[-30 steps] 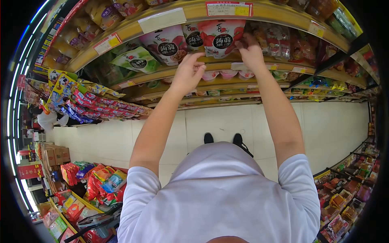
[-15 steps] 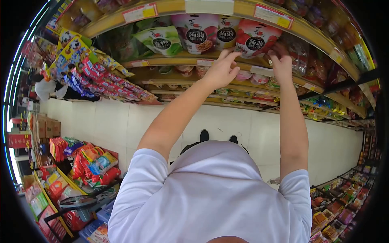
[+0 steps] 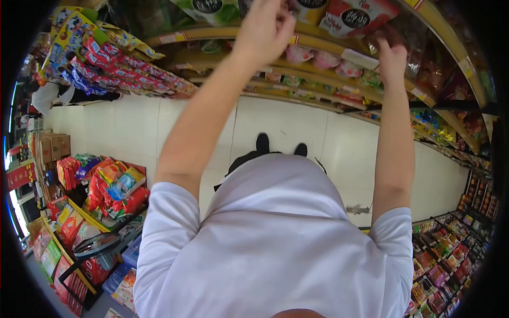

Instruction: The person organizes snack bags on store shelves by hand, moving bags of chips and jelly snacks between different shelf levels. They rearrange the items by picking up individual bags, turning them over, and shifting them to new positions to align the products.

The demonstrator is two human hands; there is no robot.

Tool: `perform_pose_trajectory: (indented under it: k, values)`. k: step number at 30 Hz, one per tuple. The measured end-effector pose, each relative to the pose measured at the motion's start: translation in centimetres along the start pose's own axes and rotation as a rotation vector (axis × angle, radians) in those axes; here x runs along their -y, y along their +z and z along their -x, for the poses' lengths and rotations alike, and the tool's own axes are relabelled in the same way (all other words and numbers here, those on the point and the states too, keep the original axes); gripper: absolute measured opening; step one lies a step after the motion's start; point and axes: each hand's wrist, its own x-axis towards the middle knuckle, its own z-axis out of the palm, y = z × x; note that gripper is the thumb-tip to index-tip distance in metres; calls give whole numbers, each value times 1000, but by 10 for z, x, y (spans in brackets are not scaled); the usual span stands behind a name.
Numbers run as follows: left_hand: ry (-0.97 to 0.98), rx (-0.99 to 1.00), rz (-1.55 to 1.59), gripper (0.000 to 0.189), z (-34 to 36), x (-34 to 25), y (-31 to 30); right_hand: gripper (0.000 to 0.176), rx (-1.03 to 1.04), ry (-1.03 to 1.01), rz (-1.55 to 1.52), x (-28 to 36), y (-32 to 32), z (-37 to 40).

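My left hand (image 3: 265, 32), slightly blurred, is raised in front of the purple jelly bag, most of which it covers. Its fingers are bent, with the thumb apart from them. Beside it stand a yellow jelly bag (image 3: 310, 9) and a red jelly bag (image 3: 354, 17), both with black round labels. My right hand (image 3: 392, 55) reaches to the lower right corner of the red bag, thumb and fingers apart, fingertips in shadow. A green jelly bag (image 3: 209, 9) stands to the left on the same shelf (image 3: 323, 45).
Lower shelves hold pink-lidded cups (image 3: 323, 59) and small packets. Hanging snack packs (image 3: 122, 66) flank the shelf at left. Behind them is a person in white (image 3: 47, 98). A bin of red bags (image 3: 114, 191) stands lower left, and packaged goods (image 3: 445, 265) fill racks lower right.
The view has tilted down, so the shelf sits higher in the picture. My left hand has moved left, from below the yellow bag to the purple bag. My right hand stays by the red bag.
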Motion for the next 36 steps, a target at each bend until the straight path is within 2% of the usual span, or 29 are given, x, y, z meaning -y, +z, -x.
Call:
perform_pose_trajectory:
  k: [1,3,4,6,7,9,10,11,13,14,17,19,22,25,26,28,29,30,31,33,34,36]
  values:
    - [-67,99,164,75,-19,-18,-13,36,-6,-1,-94,4,3,0]
    - [84,-45,-412,58,-47,-17,-20,37,-12,-9,-189,6,6,0]
    - [87,-48,-414,58,-59,-16,-25,38,-35,18,-200,6,7,-1]
    - [-101,175,-605,38,-77,-15,-36,39,-59,40,-217,10,10,-3]
    - [-94,180,-608,38,-75,-13,-38,41,-28,-11,-250,13,12,-3]
    - [106,55,-520,27,-65,-5,-40,42,-14,-64,-286,11,12,-6]
    - [276,12,-466,27,-60,-1,-40,42,10,-90,-296,7,10,-11]
    - [285,20,-461,27,-54,2,-38,43,37,-115,-303,3,7,-14]
    - [18,79,-295,28,-43,-11,-39,42,41,-92,-359,2,4,-19]
    - [103,55,-296,31,-39,-3,-39,42,70,-58,-369,0,2,-22]
    - [170,4,-307,29,-38,1,-38,41,118,1,-419,-3,1,-29]
    - [166,-1,-309,28,-42,0,-38,40,133,25,-456,4,3,-33]
    - [110,9,-384,29,-50,0,-39,37,320,152,-347,4,-4,-51]
    - [143,18,-368,24,-54,10,-40,38,430,68,-248,14,5,-56]
    - [189,42,-442,27,-55,20,-42,37,442,-5,-159,44,18,-50]
    - [237,67,-515,30,-55,32,-41,35,429,18,-191,53,37,-42]
    - [226,62,-422,28,-55,37,-39,33,421,45,-224,55,43,-40]
    - [213,58,-329,25,-54,39,-39,34,385,79,-66,55,48,-44]
    - [212,60,-330,25,-55,39,-41,34,385,80,-67,67,52,-41]
    - [247,93,-451,26,-54,39,-44,38,358,232,-232,86,56,-33]
    - [240,94,-452,26,-53,33,-42,38,363,239,-232,65,49,-40]
    - [170,-49,-412,19,-54,14,-35,38,201,-662,1415,5,16,-62]
